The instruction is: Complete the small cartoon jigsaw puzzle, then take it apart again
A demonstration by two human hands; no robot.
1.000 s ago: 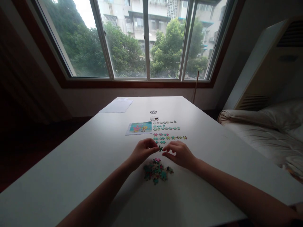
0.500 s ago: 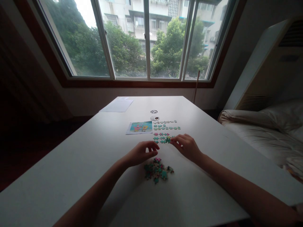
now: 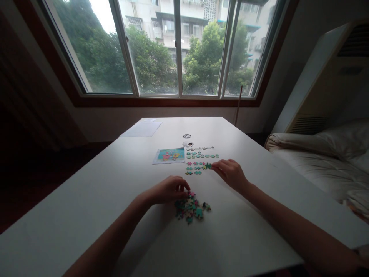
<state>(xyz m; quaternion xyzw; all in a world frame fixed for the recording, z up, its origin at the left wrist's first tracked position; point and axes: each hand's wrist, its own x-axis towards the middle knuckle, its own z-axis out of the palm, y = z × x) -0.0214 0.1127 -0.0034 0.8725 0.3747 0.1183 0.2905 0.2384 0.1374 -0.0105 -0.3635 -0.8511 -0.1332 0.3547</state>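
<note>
My right hand (image 3: 230,172) pinches a green jigsaw puzzle piece (image 3: 208,166) between thumb and fingertips, at the right end of the short rows of pieces. Those rows (image 3: 197,168) hold pink and green pieces lying apart on the white table (image 3: 121,184). Closer to me, a loose pile of mixed puzzle pieces (image 3: 191,207) lies in a heap. At the pile's far left edge hovers my left hand (image 3: 170,190), fingers curved and thumb a little apart, with no piece visible in it. Whether its fingertips touch the pile is hard to make out.
A cartoon reference picture (image 3: 169,156) lies left of the rows. Beyond are more rows of pieces (image 3: 202,155) and two round discs (image 3: 188,144). White paper (image 3: 141,129) rests at the far left corner. A sofa (image 3: 314,154) stands right of the table, a window beyond it.
My right hand has moved slightly right and away from me with the green puzzle piece. My left hand has come down and back to the pile's edge.
</note>
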